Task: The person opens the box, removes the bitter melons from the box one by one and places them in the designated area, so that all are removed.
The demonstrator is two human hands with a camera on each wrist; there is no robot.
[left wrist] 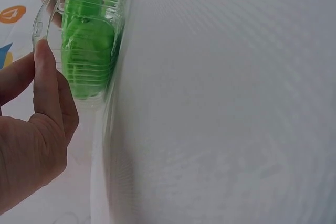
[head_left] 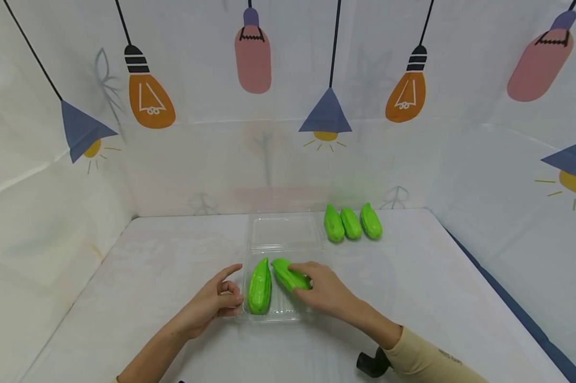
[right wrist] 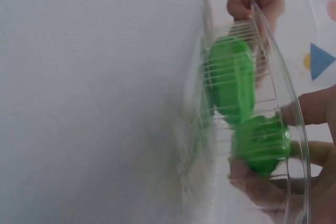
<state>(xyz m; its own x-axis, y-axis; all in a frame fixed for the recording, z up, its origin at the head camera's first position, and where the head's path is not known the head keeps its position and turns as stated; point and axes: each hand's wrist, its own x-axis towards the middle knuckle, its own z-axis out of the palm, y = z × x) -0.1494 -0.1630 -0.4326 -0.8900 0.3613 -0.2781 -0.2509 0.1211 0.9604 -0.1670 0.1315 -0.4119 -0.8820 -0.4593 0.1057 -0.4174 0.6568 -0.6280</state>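
Note:
A clear plastic clamshell box [head_left: 282,317] lies with its lid [head_left: 285,232] folded back behind it. In its left half rests a glossy green gourd-shaped vegetable [head_left: 259,287], lengthwise. My right hand [head_left: 325,290] grips a second green vegetable [head_left: 288,274], which lies slanted inside the box, thumb on its near side and fingers over the far side. In the right wrist view this vegetable [right wrist: 262,142] shows through the ribbed wall, between the fingertips. At the box's left edge, my left hand [head_left: 216,303] pinches the rim [left wrist: 39,27] with thumb and fingers.
Three more green vegetables [head_left: 351,223] lie side by side at the back of the white table [head_left: 173,255], right of the lid. A black curved object [head_left: 374,364] is by the right sleeve. White sheets [head_left: 288,175] printed with lamps stand behind and on both sides.

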